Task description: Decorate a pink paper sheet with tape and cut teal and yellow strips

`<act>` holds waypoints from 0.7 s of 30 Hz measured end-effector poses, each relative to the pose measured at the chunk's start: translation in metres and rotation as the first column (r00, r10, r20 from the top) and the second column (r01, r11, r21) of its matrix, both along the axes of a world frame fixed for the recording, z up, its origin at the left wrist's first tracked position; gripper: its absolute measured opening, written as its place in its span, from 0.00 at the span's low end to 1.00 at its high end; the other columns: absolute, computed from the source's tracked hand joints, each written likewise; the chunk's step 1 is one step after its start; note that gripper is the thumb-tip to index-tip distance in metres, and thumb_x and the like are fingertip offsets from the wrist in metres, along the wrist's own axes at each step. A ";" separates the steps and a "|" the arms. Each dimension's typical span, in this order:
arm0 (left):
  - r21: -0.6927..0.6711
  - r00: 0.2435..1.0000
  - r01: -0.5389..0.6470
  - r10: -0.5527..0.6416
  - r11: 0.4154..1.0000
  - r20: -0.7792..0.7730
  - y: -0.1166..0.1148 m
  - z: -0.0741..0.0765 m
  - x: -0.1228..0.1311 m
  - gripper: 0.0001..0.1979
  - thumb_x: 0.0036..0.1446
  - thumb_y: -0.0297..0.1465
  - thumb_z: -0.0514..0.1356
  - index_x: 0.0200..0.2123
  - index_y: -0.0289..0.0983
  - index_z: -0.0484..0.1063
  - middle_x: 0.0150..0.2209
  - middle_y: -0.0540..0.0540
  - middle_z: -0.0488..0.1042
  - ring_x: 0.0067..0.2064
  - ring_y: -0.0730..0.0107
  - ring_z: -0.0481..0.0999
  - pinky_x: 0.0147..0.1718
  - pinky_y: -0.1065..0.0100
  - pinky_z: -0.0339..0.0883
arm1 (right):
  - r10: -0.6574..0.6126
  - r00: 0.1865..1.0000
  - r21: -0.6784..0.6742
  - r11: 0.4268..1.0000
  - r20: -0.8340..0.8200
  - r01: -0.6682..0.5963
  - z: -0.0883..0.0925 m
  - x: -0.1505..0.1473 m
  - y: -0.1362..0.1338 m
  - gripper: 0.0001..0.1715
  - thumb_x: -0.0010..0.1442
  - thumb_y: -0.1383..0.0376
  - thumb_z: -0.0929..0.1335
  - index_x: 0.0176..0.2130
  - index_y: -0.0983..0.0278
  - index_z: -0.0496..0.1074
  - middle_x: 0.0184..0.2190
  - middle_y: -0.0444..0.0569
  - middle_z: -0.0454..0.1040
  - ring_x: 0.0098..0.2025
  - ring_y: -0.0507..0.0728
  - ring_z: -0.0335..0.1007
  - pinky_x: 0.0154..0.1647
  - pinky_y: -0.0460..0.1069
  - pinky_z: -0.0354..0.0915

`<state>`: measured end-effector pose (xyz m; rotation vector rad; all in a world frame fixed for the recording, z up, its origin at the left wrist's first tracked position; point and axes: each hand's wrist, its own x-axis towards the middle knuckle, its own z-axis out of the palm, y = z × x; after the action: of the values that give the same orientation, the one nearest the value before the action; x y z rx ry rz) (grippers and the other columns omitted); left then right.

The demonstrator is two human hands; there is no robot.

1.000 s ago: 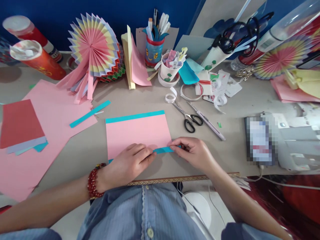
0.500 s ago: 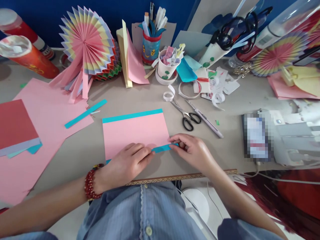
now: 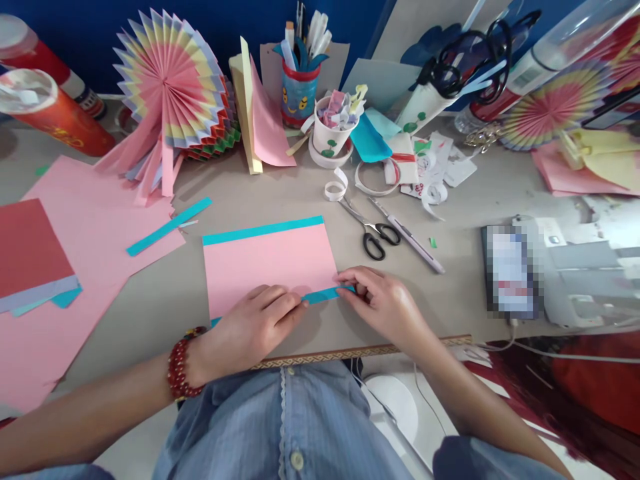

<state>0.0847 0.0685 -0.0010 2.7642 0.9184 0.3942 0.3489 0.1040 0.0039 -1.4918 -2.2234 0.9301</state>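
A pink sheet of paper lies on the table with a blue paper strip along its far edge. Along the near edge runs another blue paper strip, partly hidden by my hands. My left hand rests on the sheet's near edge, fingers bent together and thumb and fingertips pressed on that near strip. At the strip's right end, my right hand pinches it between thumb and fingers at the sheet's corner.
Beyond the sheet lie scissors and a slim pen-like cutter. A loose blue strip rests on large pink paper at left. Paper fans, a pen cup and a scrap-filled paper cup stand behind; a phone lies right.
The whole view has shifted slightly left and up. Both hands keep the same places on the near strip, with no visible change in grip.
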 end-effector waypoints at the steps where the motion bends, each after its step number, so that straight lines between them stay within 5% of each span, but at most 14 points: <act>1: -0.001 1.000 0.002 -0.002 1.000 0.003 0.000 0.000 0.000 0.14 0.69 0.24 0.51 0.54 0.30 0.70 0.50 0.38 0.73 0.49 0.58 0.72 0.48 0.57 0.72 | -0.001 1.000 0.001 1.000 0.005 0.001 0.000 0.000 0.000 0.10 0.62 0.70 0.68 0.43 0.61 0.74 0.38 0.45 0.78 0.28 0.51 0.70 0.30 0.46 0.61; 11: -0.027 1.000 0.007 -0.007 1.000 -0.006 0.000 -0.001 -0.001 0.15 0.70 0.24 0.50 0.56 0.30 0.68 0.55 0.37 0.71 0.50 0.57 0.71 0.49 0.55 0.70 | 0.012 0.998 0.056 0.998 0.066 -0.016 0.003 -0.003 -0.002 0.10 0.62 0.70 0.67 0.44 0.60 0.73 0.38 0.45 0.77 0.29 0.52 0.70 0.29 0.46 0.61; 21: 0.111 0.993 0.078 -0.067 0.991 -0.102 -0.001 0.000 -0.003 0.17 0.68 0.21 0.51 0.56 0.29 0.71 0.60 0.39 0.69 0.45 0.60 0.69 0.42 0.58 0.69 | 0.001 0.981 0.373 0.925 0.192 -0.074 -0.004 -0.004 -0.021 0.12 0.67 0.69 0.63 0.45 0.59 0.75 0.46 0.51 0.73 0.39 0.54 0.73 0.36 0.47 0.67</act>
<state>0.0814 0.0677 -0.0006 2.9352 0.8382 0.3111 0.3446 0.0829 -0.0003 -1.4040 -2.3971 0.3434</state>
